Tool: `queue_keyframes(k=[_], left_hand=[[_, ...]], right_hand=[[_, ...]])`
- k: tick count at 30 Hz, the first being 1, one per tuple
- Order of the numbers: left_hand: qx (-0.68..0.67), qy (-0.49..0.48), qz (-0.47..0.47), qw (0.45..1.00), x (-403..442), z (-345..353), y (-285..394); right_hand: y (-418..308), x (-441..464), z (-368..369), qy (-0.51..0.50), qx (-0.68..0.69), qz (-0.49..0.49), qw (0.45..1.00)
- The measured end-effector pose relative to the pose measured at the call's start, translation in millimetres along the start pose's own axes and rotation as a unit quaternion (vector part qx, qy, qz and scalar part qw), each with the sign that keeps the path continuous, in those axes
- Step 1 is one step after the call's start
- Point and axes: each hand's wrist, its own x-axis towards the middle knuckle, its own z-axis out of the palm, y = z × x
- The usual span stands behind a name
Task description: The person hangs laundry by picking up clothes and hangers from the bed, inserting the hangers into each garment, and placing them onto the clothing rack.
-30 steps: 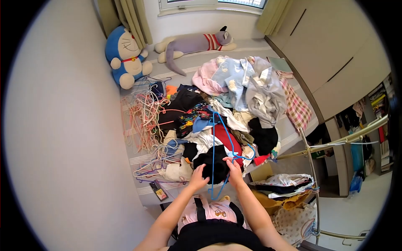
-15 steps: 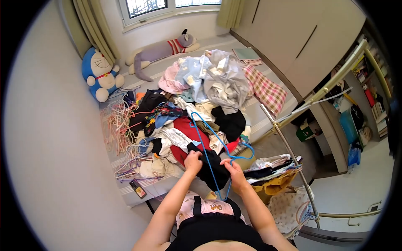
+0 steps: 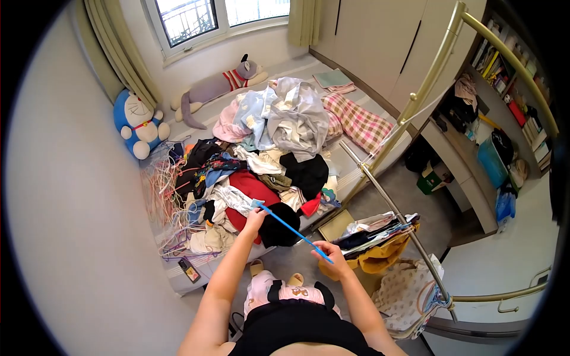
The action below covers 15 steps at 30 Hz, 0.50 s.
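A blue clothes hanger (image 3: 297, 233) is seen nearly edge-on, slanting between my two hands. My right hand (image 3: 333, 261) grips its near end. Closed at the far end, my left hand (image 3: 255, 221) holds the edge of a black garment (image 3: 281, 225), which hangs beside the bed's front edge. Whether the left fingers also pinch the hanger I cannot tell. Just beyond lie a red garment (image 3: 252, 185) and a white garment (image 3: 233, 197) on the heap.
Tangled hangers (image 3: 163, 190) lie on the bed's left side, with a phone (image 3: 189, 270) near the corner. A metal rack rail (image 3: 386, 199) runs along my right, with hung clothes (image 3: 380, 237) below it. Plush toys and a grey-and-blue clothes heap (image 3: 297, 118) sit further back.
The hanger has turned from showing its full triangle to nearly edge-on. Both hands have shifted left, the right one also lower. The black garment has moved left, and the view has swung right.
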Motion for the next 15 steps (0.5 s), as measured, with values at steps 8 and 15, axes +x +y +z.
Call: queue_keyframes(k=[8,15], left_hand=[[0.187,0.157,0.171,0.955,-30.7,5.8,48.3],[0.191,0.185,0.194,0.944,-28.6,-14.0,54.5]], right_hand=[[-1.9,-10.8,-19.7,0.133,-0.135,-0.056,0.980],[-51.1,8.9,-16.5,0.080,-0.275,-0.027,0.958]])
